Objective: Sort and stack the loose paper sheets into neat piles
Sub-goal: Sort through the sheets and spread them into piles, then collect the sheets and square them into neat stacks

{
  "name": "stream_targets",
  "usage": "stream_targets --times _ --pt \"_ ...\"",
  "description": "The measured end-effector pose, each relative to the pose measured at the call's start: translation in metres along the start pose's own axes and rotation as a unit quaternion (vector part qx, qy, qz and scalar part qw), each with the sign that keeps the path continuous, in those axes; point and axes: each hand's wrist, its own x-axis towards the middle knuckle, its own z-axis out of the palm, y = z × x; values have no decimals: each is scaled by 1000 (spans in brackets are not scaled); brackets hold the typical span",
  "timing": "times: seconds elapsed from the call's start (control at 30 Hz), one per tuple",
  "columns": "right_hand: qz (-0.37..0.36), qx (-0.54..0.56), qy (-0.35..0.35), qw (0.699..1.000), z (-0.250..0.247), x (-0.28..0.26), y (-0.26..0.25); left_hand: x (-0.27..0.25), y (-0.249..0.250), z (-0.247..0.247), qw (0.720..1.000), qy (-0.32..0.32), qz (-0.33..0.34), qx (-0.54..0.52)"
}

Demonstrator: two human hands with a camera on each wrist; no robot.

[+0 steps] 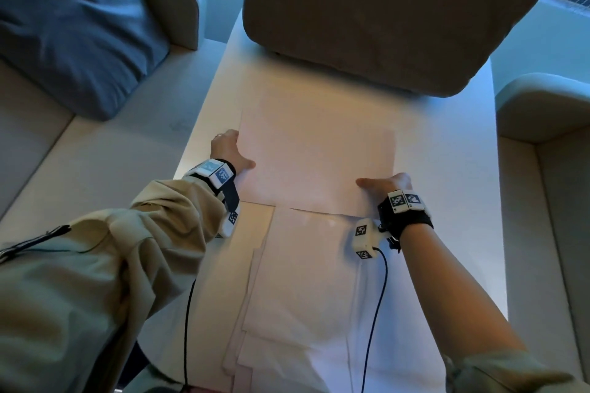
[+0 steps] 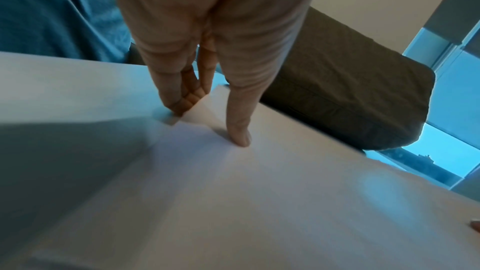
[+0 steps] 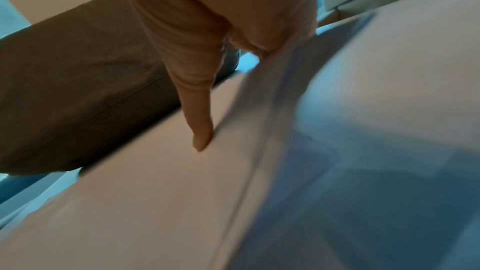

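Observation:
A bundle of white paper sheets (image 1: pixel 319 153) lies on the white table (image 1: pixel 453 175), held at both side edges. My left hand (image 1: pixel 230 150) pinches its left edge, thumb on top and fingers at the rim; the left wrist view shows this left hand (image 2: pixel 210 122) on the sheets (image 2: pixel 259 192). On the right edge my right hand (image 1: pixel 387 183) grips with the thumb on top, and the right wrist view shows the right hand (image 3: pixel 228 100) with that side of the sheets (image 3: pixel 155 192) slightly lifted. Nearer me, several loose sheets (image 1: pixel 297 281) lie overlapped and askew.
A grey-brown cushion (image 1: pixel 399 9) covers the table's far end. On the beige sofa to the left sits a blue cushion (image 1: pixel 70 25). A pale armrest (image 1: pixel 542 105) stands at the right. Two black cables (image 1: pixel 372 313) hang from my wrists over the near sheets.

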Motion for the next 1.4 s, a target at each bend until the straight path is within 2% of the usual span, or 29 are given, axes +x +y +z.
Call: stream_targets --times 0.13,0.3,0.53,0.6,0.67,0.73,0.83,0.97,1.03,1.1,1.17,1.3,1.4 --pt "11 17 -31 999 0 -7 1 -3 -1 3 1000 15 3 -21" --pt "12 -13 -22 1000 3 19 10 -3 -4 6 999 19 -5 -34" --pt "-2 130 -60 990 -4 -26 -19 -1 -5 9 999 24 -2 -39" --pt "-46 137 -68 987 -5 -33 -20 -1 -6 9 999 23 1 -41" --pt "-126 132 -60 981 -8 -41 -21 -3 -6 9 999 22 6 -44" --pt "-209 90 -50 973 -15 -49 -23 -5 -7 8 998 20 7 -51" --pt "-294 38 -51 954 -30 -68 -26 -12 -10 8 996 15 1 -83" --pt "-405 34 -75 911 -58 -111 -25 -29 -8 7 983 7 -13 -182" --pt "-454 50 -89 885 -75 -135 -21 -38 0 0 960 -11 -23 -278" --pt "-488 83 -99 863 -94 -153 -17 -47 8 -13 923 -21 -5 -385" --pt "-518 103 -98 843 -111 -164 -13 -58 15 -25 901 -25 28 -433" --pt "-535 170 -90 823 -136 -167 1 -84 31 -47 890 -20 99 -445" --pt "-509 232 -79 825 -150 -163 16 -103 41 -60 875 4 130 -466"
